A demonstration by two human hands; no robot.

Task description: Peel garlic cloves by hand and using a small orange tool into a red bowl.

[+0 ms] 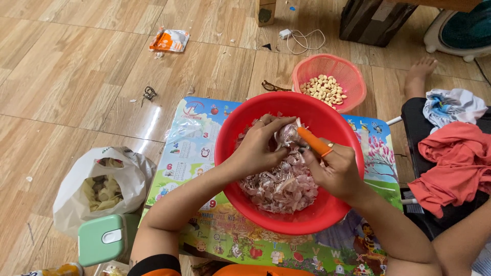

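Two bowls show how far I am: the big red basin on the low picture-printed bench is heaped with papery garlic skins, and the pink basket on the floor beyond it has only a thin layer of peeled cloves. So I judge much is peeled. My left hand pinches a garlic bulb over the basin; my right hand is closed around an orange-handled knife, touching the bulb.
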